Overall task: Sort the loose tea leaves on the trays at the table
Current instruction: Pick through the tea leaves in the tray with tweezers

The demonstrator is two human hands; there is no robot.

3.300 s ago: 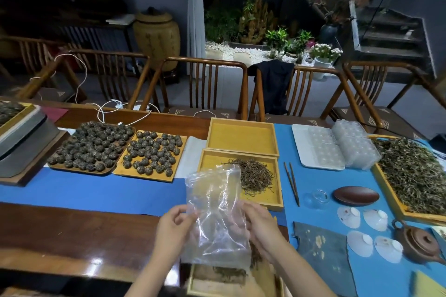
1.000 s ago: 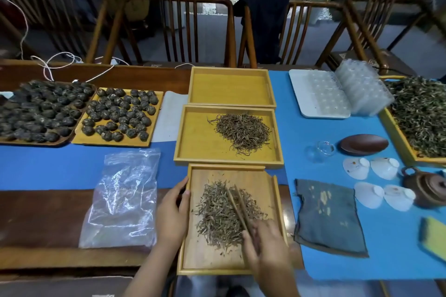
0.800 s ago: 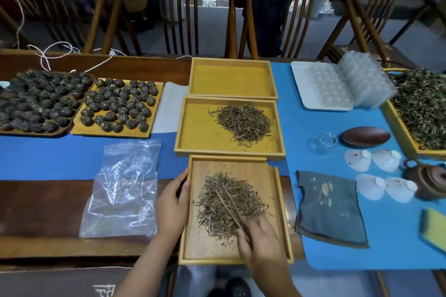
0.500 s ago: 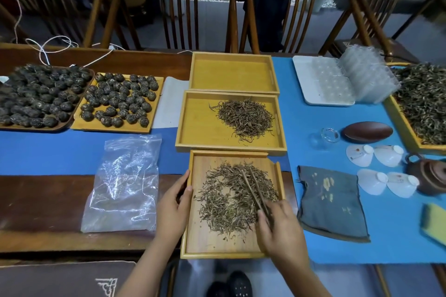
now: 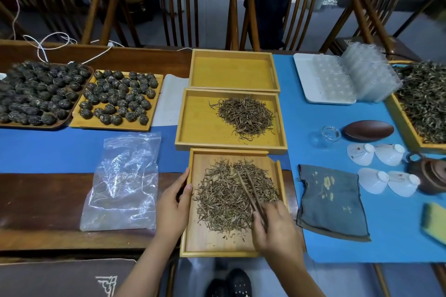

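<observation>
From the head camera, the nearest wooden tray sits at the counter's front edge, loose tea leaves spread across it. The right hand pinches chopsticks, tips down in the pile. The left hand rests flat against the tray's left rim (its grip relaxed, fingers straight). A second tray just behind holds a smaller heap.

Right-hand tray of loose leaves and teapot cut off by the frame edge; yellow object, perhaps a sponge, blurred; chopsticks' lower ends hidden within the right hand
</observation>
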